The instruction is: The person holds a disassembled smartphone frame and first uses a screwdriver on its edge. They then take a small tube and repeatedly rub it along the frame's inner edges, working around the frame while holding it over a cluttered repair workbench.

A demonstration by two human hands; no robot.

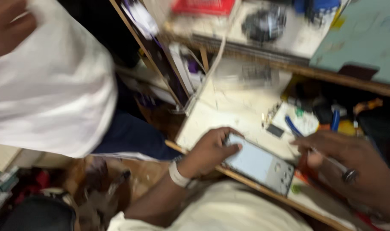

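Note:
My left hand (207, 149) grips the left end of a flat phone-like device (259, 164) with a pale grey back, which lies at the front edge of a white worktop (229, 111). The thumb rests on its top corner. A pale band circles my left wrist. My right hand (344, 162), with a ring on one finger, hovers at the device's right end and pinches a thin metal tool (325, 157) between its fingers. The frame is blurred by motion.
Another person in a white shirt (49, 81) and dark trousers stands at the left, close to the bench. Small parts, blue-handled tools (335, 120) and a dark chip (275, 130) lie behind the device. A red box (203, 6) and a dark round object (263, 23) sit on the rear shelf.

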